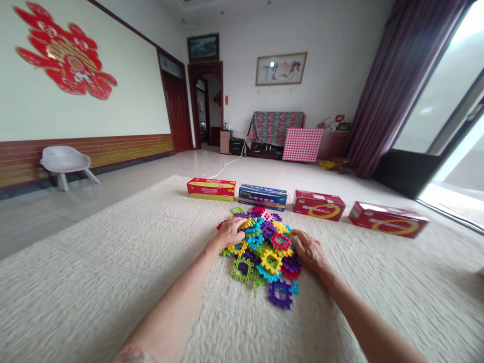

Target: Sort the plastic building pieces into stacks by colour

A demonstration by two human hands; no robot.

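A heap of colourful plastic interlocking square pieces (264, 247) lies on the cream carpet (113, 282) in front of me. My left hand (230, 232) rests on the heap's left edge, fingers curled over yellow and blue pieces. My right hand (308, 250) lies against the heap's right side, fingers bent onto red and purple pieces. A green piece (242, 268) and a purple piece (280, 294) lie at the near edge of the heap. Whether either hand grips a piece is hidden.
Several cardboard boxes stand in a row beyond the heap: a red and yellow box (210, 189), a blue box (262, 196) and two red boxes (318, 204) (387, 218). A white chair (65, 160) is by the left wall; a glass door (446, 116) is at right.
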